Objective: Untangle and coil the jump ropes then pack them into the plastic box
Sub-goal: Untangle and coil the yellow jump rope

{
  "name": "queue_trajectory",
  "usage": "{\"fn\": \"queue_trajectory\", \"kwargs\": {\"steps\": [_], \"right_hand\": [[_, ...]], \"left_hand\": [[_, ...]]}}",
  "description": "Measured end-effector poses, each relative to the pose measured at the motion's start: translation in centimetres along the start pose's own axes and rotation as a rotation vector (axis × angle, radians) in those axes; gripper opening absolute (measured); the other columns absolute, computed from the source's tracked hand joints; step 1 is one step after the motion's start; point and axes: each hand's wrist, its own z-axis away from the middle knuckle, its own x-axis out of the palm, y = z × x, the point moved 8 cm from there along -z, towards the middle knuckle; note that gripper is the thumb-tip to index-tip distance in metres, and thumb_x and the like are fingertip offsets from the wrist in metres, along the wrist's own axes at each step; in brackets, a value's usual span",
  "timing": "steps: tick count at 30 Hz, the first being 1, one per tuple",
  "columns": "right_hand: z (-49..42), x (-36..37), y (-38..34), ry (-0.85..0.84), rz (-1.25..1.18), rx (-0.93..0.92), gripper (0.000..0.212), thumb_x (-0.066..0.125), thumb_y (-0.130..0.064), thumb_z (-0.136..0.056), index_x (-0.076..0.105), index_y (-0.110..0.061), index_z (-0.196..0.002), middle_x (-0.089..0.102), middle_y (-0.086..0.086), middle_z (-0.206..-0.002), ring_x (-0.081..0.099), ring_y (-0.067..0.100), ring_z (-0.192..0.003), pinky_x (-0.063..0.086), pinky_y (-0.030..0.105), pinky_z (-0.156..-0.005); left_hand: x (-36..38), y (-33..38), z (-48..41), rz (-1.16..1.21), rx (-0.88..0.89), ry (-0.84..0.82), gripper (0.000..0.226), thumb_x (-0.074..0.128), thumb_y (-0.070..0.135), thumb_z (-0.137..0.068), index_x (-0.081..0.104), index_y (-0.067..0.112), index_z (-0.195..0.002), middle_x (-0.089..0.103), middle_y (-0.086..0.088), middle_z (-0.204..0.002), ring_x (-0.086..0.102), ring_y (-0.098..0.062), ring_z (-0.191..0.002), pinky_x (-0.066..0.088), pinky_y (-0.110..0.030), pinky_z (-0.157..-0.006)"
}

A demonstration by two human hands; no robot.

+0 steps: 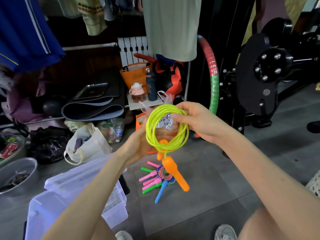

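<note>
A neon-yellow jump rope (152, 118) is wound into a round coil in front of me. My right hand (195, 120) grips the coil's upper right side. My left hand (138, 144) holds the lower left side from behind. Its orange handles (174, 172) dangle below the coil. On the floor underneath lies a pile of other jump ropes (156, 178) with pink, green and blue handles and braided cords. The clear plastic box (57, 203) stands at the lower left, partly hidden by my left forearm, with its lid (72, 177) lying across its far side.
A white cloth bag (86, 144) and a black bag (48, 144) sit left of the ropes. A metal bowl (17, 174) is at the far left. Black exercise equipment (263, 75) stands on the right. Rolled mats, bottles and hanging clothes fill the back.
</note>
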Motion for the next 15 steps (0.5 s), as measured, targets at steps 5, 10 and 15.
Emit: {"fn": "queue_trajectory", "kwargs": {"steps": [5, 10, 15], "right_hand": [[-0.3, -2.5, -0.3, 0.225, -0.171, 0.028, 0.009, 0.05, -0.004, -0.093, 0.052, -0.008, -0.085, 0.052, 0.006, -0.065, 0.055, 0.011, -0.055, 0.05, 0.029, -0.062], [-0.1, -4.6, 2.4, 0.478, -0.425, 0.112, 0.027, 0.046, -0.001, -0.095, 0.049, -0.005, -0.068, 0.047, 0.005, -0.053, 0.048, 0.016, -0.052, 0.044, 0.032, -0.06], [0.5, -4.7, 5.2, 0.651, -0.699, 0.182, 0.027, 0.047, -0.003, -0.095, 0.048, -0.004, -0.068, 0.044, 0.005, -0.056, 0.05, 0.009, -0.045, 0.051, 0.025, -0.056]], "left_hand": [[1.4, -2.9, -0.4, 0.133, -0.014, -0.095, 0.079, 0.041, 0.073, -0.077, 0.056, 0.013, -0.127, 0.061, -0.018, -0.124, 0.056, -0.038, -0.116, 0.046, -0.045, -0.096], [2.1, -4.0, -0.1, 0.147, 0.039, -0.095, 0.078, 0.085, 0.009, -0.058, 0.046, 0.018, -0.124, 0.061, -0.019, -0.103, 0.066, -0.034, -0.094, 0.056, -0.044, -0.076], [2.0, -4.4, 1.0, -0.037, 0.01, 0.041, 0.054, 0.075, 0.006, -0.074, 0.046, 0.027, -0.115, 0.06, -0.017, -0.101, 0.065, -0.039, -0.09, 0.057, -0.038, -0.062]]}}
